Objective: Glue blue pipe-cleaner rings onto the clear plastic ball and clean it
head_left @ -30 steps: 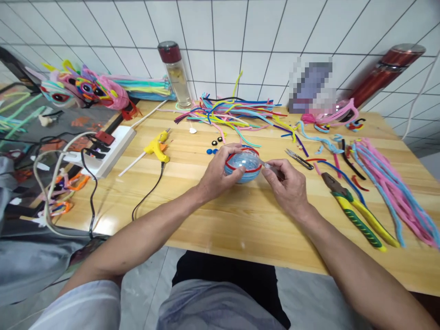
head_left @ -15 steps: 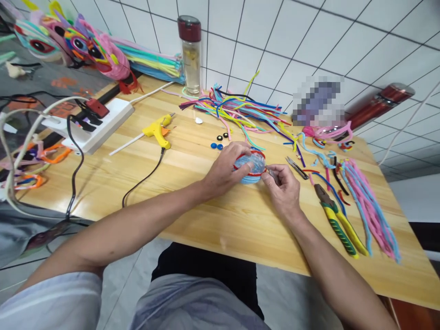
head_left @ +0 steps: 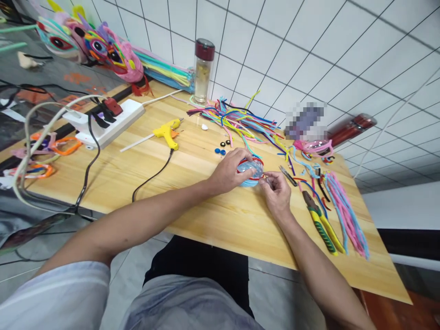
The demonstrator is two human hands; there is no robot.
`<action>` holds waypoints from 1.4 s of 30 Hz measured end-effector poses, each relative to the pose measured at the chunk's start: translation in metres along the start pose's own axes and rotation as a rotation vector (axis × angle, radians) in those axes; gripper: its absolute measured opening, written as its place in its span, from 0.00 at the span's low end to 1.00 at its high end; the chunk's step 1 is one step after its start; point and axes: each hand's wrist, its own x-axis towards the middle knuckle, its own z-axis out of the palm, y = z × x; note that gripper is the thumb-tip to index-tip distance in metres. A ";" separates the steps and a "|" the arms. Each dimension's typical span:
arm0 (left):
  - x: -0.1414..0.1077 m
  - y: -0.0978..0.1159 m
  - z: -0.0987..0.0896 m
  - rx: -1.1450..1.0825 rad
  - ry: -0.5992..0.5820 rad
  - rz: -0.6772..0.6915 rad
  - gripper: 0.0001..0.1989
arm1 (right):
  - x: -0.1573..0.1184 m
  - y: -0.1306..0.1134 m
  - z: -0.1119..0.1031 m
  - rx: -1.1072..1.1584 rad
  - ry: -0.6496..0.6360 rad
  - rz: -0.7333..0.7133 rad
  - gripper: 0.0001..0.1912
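Note:
My left hand (head_left: 231, 172) is closed around a light blue rounded piece with a red fuzzy rim (head_left: 250, 182), apparently made of pipe cleaners, its thumb lying across the top. At the piece's right edge my right hand (head_left: 277, 190) is pinched shut. Something small and greyish shows among its fingers, too hidden to name. Just beyond the left hand lie two blue discs (head_left: 220, 151) and two small black rings (head_left: 225, 143). Small thread snips (head_left: 288, 176) rest beyond the right hand, with pliers (head_left: 319, 223) with yellow and green handles to its right.
A yellow glue gun (head_left: 168, 133) and a white power strip (head_left: 113, 123) with cables are at left. Loose pipe cleaners (head_left: 237, 119) heap at the back beside a bottle (head_left: 204, 71). Pink and blue strands (head_left: 346, 213) lie at right. Colourful fuzzy masks (head_left: 99, 48) stand at back left.
The head view has shifted, so the table's things sit differently in the picture. Both hands stay at the blue piece, the right one still pinching at its right edge.

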 end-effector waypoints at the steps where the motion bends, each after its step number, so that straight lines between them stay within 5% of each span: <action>1: 0.000 -0.001 0.000 -0.011 0.010 -0.014 0.05 | 0.000 0.000 0.000 0.003 -0.002 -0.006 0.15; 8: 0.006 -0.009 -0.004 -0.150 0.053 -0.231 0.09 | 0.004 -0.001 -0.001 -0.031 -0.043 0.016 0.17; 14: 0.006 -0.014 -0.002 -0.017 -0.001 -0.114 0.19 | 0.006 -0.011 -0.012 -0.115 -0.093 0.002 0.21; 20: 0.008 -0.018 -0.001 0.021 0.011 -0.078 0.14 | -0.022 -0.017 -0.014 -0.239 0.007 0.024 0.23; 30: 0.016 -0.034 -0.011 0.126 0.181 -0.173 0.17 | -0.067 -0.007 -0.037 -0.578 0.120 0.057 0.27; 42: 0.016 -0.020 -0.018 0.232 0.218 -0.369 0.16 | -0.069 0.003 -0.033 -0.763 0.048 0.059 0.25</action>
